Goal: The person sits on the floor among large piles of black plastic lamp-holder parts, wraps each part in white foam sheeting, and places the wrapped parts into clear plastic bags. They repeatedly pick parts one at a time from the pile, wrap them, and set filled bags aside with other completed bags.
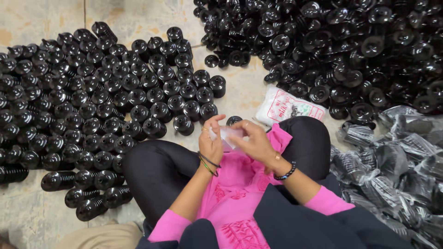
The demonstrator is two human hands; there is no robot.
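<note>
The person sits cross-legged on the floor (41,18), and both hands meet above the lap. The left hand (210,140) stands with the fingers curled and pinches the left edge of a small clear plastic bag (229,135). The right hand (255,142) closes on the other edge of the same bag, with the fingers bent over it. The bag is stretched between the two hands, so its long axis runs from one hand to the other, roughly across the picture. It is thin and see-through, and I cannot tell which end is the opening.

Just beyond the fingertips, one black ribbed part (233,120) lies on the floor, with its round end turned up. Farther out from the left hand, many black ribbed parts stand in tidy rows (97,106), most of them upright; those at the near edge lie on their side. Beyond the right hand there is a loose heap of black parts (346,50), and between this heap and the right hand lies a white printed packet (288,108). To the outer side of the right hand lies a pile of parts already wrapped in clear bags (397,161).
</note>
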